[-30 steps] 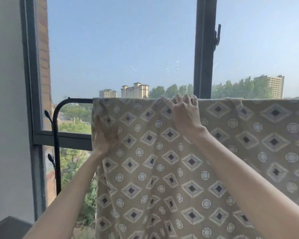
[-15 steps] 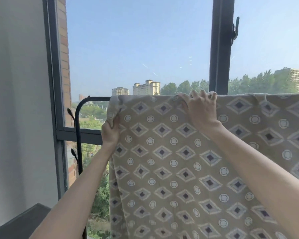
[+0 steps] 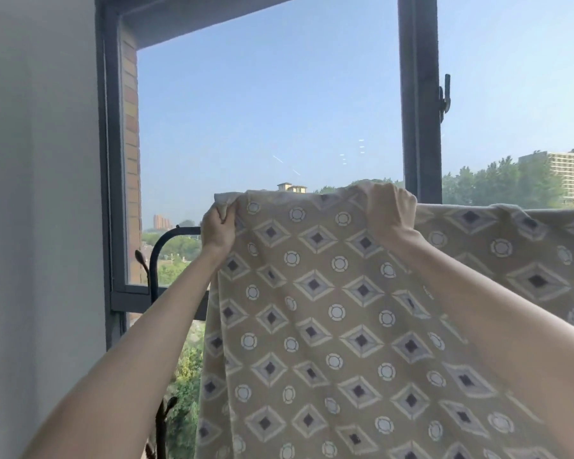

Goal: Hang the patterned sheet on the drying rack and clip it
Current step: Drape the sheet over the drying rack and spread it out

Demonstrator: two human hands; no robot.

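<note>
Left hand (image 3: 217, 226) grips the patterned sheet (image 3: 312, 326) at its ten-o'clock corner, right hand (image 3: 391, 215) clutches its twelve-o'clock edge; drying rack (image 3: 179, 229) mostly hidden behind.

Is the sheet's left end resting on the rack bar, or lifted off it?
Lifted off. The left hand and right hand grip the top edge of the patterned sheet, holding it above the bare rack bar.

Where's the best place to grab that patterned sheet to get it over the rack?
Along its top edge, from the near side: the patterned sheet hangs limp, so two spaced grips suit it. The left hand holds the top corner, the right hand the edge further along.
</note>
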